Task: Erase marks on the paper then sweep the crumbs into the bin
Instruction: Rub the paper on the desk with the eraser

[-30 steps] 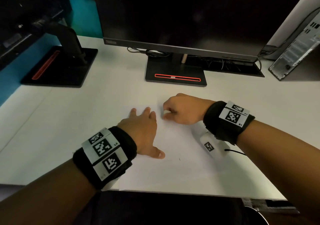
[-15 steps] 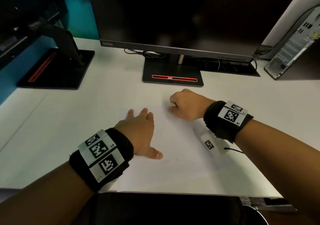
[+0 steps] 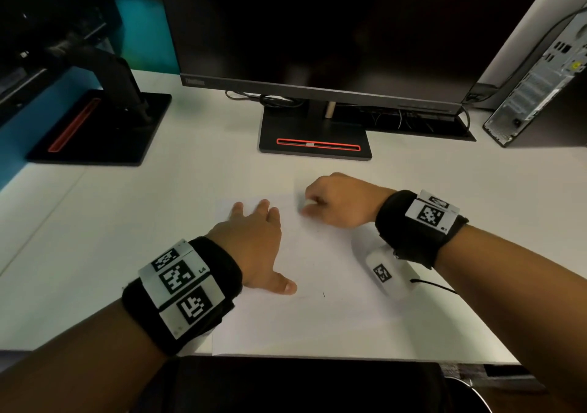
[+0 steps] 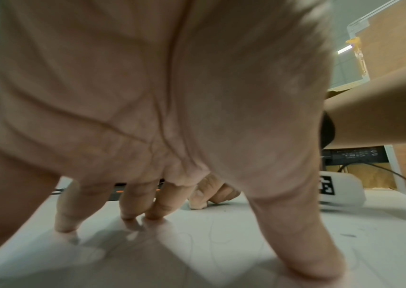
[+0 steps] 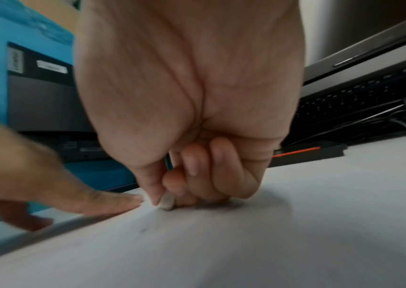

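A white sheet of paper [image 3: 333, 317] lies on the white desk in front of me. My left hand [image 3: 254, 241] lies flat on its left part, fingers straight and spread, pressing it down [image 4: 147, 214]. My right hand [image 3: 336, 203] is curled near the sheet's far edge and pinches a small white eraser [image 5: 167, 201] between thumb and fingers, its tip touching the paper [image 5: 246, 243]. Faint pencil lines [image 4: 212, 233] and a few dark crumbs [image 3: 323, 294] show on the sheet. No bin is visible.
A black monitor [image 3: 317, 31] stands on its base [image 3: 314, 139] just beyond the paper. A second monitor stand [image 3: 101, 120] is at the far left. A computer tower [image 3: 540, 88] stands at the far right, cables behind the monitor.
My right hand with the eraser has shifted back and forth over the far part of the sheet. My left hand stays flat on the paper.
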Motion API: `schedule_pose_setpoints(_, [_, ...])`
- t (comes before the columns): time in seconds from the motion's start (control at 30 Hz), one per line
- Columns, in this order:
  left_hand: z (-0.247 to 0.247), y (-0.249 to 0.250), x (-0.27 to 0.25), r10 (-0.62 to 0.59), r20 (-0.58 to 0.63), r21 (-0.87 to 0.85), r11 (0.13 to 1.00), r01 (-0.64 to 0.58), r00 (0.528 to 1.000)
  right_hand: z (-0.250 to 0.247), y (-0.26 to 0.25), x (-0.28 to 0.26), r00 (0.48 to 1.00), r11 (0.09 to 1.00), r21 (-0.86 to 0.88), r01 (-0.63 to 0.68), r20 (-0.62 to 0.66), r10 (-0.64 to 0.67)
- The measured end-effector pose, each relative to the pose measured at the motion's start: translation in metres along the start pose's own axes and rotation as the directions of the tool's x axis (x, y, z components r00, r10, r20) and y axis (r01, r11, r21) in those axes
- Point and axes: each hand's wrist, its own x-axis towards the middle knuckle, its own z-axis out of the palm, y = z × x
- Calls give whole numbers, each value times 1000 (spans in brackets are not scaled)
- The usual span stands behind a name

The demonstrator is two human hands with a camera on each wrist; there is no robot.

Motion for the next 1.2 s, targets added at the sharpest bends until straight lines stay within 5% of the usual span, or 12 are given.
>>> schedule_pose_setpoints(0.1, [0,0,-1,1,-1,1,1000,-1,1000,-6,10,11,992,993,-22,-118,-56,117])
schedule_pose_setpoints(0.27, [0,0,-2,-1,-11,-2,1000,1,1000,0,-3,7,1000,1000,1,26,12,-26])
schedule_pose_setpoints(0.43, [1,1,-4,5,-1,10,1000,-5,1000,-8,13,10,993,994,-44,-101,-61,98])
schedule_pose_setpoints(0.57, [0,1,-4,-1,13,10,1000,1,1000,0,-1,2,1000,1000,-16,-4,3,4])
schedule_pose_setpoints(0.73, [-1,3,-7,-4,22,7,1000,3,1000,-12,15,3,987,987,-47,-156,-53,154])
schedule_pose_setpoints(0.9, [-2,2,-7,1,21,-3,1000,-1,1000,2,-3,-3,1000,1000,-2,-21,-15,21])
schedule_pose_setpoints(1.1, [-3,2,-9,3,35,-7,1000,-3,999,-11,28,-13,953,956,35,-290,-82,292])
schedule_pose_setpoints(1.2, [-4,1,-9,10,53,10,1000,-11,999,-6,30,-36,917,874,374,-310,-124,378])
